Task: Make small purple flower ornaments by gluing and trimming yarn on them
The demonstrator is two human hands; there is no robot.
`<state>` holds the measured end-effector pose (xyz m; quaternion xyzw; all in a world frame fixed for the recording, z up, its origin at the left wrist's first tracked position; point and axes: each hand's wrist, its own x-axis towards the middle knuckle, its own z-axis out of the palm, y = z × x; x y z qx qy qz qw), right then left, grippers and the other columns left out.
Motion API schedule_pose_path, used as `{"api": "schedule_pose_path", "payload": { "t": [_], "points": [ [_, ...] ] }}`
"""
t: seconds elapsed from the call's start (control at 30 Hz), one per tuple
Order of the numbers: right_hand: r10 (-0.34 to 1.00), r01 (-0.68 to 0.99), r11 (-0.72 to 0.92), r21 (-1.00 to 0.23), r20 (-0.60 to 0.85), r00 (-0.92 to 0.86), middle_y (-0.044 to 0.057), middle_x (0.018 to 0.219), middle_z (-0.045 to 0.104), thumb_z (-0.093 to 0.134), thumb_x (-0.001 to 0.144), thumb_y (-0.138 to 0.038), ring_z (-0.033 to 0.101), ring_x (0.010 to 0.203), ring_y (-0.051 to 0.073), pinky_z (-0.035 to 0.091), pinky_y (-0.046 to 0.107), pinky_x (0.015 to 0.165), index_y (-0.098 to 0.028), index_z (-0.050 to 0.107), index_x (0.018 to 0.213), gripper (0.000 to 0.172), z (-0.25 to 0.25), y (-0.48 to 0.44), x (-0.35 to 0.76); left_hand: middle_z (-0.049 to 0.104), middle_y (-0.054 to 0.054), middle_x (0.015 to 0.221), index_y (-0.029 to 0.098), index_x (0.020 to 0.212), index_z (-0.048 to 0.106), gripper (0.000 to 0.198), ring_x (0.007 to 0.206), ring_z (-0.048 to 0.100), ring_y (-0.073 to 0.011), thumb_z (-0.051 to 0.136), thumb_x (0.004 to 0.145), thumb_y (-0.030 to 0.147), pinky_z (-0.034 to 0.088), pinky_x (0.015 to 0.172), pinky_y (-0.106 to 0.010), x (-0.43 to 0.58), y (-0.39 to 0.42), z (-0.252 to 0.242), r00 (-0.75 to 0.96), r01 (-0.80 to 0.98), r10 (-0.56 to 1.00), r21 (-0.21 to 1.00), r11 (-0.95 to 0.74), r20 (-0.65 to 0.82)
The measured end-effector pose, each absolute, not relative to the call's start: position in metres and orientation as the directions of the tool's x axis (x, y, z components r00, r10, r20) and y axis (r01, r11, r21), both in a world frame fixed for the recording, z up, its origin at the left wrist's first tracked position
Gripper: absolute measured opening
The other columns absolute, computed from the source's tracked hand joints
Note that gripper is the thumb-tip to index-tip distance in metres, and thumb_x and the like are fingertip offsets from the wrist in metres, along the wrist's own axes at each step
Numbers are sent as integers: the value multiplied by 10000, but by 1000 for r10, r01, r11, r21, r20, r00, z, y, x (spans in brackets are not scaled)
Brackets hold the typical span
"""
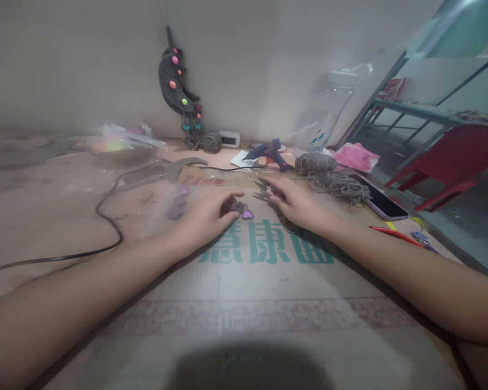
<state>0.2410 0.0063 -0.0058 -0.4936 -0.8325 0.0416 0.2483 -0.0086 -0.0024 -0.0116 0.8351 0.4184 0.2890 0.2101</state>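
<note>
My left hand (205, 216) rests on the cardboard (228, 281), fingers curled about a small grey yarn piece (239, 207) that carries a pink heart (248, 215). Its thumb touches the edge of the yarn. Opposite, my right hand (295, 200) is closed on small scissors (262, 185), whose metal blades point left; the handles are mostly hidden by the fingers. A thin loop of grey yarn lies under the right wrist. Left of my left hand is a second grey yarn piece (178, 203) with a pink spot, blurred.
A dark blue glue gun (268, 154) lies at the back, its black cable (101, 211) trailing left. Grey yarn (337, 181), a phone (380, 197) and a clear bottle (329, 114) stand right. A decorated grey crescent (173, 81) leans on the wall. A bowl (122, 151) sits left.
</note>
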Motion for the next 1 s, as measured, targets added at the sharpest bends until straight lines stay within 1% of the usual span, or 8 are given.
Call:
{"api": "schedule_pose_path", "payload": {
  "t": [0.1, 0.2, 0.3, 0.5, 0.57, 0.73, 0.9, 1.0],
  "points": [
    [829, 805, 516, -292, 406, -385, 174, 1336, 586, 568, 881, -229, 544, 1252, 318, 418, 539, 1076, -153, 506, 1405, 533, -5, 8, 244, 688, -55, 1000, 201, 1258, 602, 393, 942, 662, -222, 608, 871, 271, 514, 886, -402, -10, -4, -9, 459, 527, 842, 675, -516, 285],
    [799, 759, 557, -337, 467, -379, 159, 1262, 608, 587, 901, -313, 563, 1215, 298, 446, 502, 1050, -171, 602, 1280, 404, 3, 0, 240, 682, -45, 987, 205, 1256, 590, 385, 919, 667, -201, 613, 879, 283, 516, 874, -375, -11, -6, -6, 414, 460, 858, 743, -486, 304],
    [803, 709, 587, -391, 396, -446, 136, 1183, 631, 593, 911, -426, 588, 1164, 281, 459, 478, 1033, -181, 684, 1120, 335, 12, -12, 232, 695, -45, 996, 205, 1242, 590, 370, 953, 667, -190, 629, 883, 289, 500, 920, -366, -11, -8, -4, 385, 402, 837, 745, -532, 389],
    [783, 662, 618, -424, 262, -564, 160, 1385, 543, 700, 836, -469, 496, 1310, 303, 403, 499, 1097, -188, 532, 1373, 630, 13, -26, 218, 709, -48, 1030, 214, 1194, 619, 329, 961, 664, -184, 644, 887, 329, 507, 929, -355, -9, -15, -2, 368, 369, 786, 698, -614, 497],
    [775, 641, 627, -443, 269, -572, 142, 1376, 560, 685, 863, -396, 513, 1299, 279, 411, 477, 1093, -202, 554, 1343, 534, 11, -26, 216, 714, -47, 1028, 217, 1183, 630, 317, 959, 664, -186, 643, 887, 327, 509, 935, -359, -9, -17, -1, 370, 378, 784, 690, -618, 499],
    [746, 575, 661, -483, 334, -576, 75, 1188, 673, 636, 901, -298, 593, 1178, 231, 448, 443, 1036, -227, 694, 963, 111, 11, -23, 218, 723, -48, 1034, 221, 1197, 636, 329, 975, 668, -195, 645, 883, 320, 512, 957, -380, -9, -18, 0, 382, 380, 795, 704, -600, 472],
    [835, 638, 550, -539, 363, -413, 102, 1119, 698, 544, 950, -367, 651, 1035, 230, 506, 406, 916, -189, 642, 1138, 277, 11, -17, 224, 718, -75, 1060, 197, 1239, 612, 354, 1011, 682, -212, 612, 901, 302, 551, 910, -378, -9, -15, -2, 386, 290, 835, 808, -512, 391],
    [817, 749, 540, -384, 455, -355, 132, 1137, 684, 533, 954, -357, 628, 1056, 262, 482, 427, 939, -155, 646, 1154, 306, 10, -7, 234, 714, -86, 1076, 181, 1247, 600, 360, 1019, 687, -213, 605, 897, 266, 571, 880, -366, -7, -15, -2, 379, 243, 858, 857, -454, 347]
  ]
}}
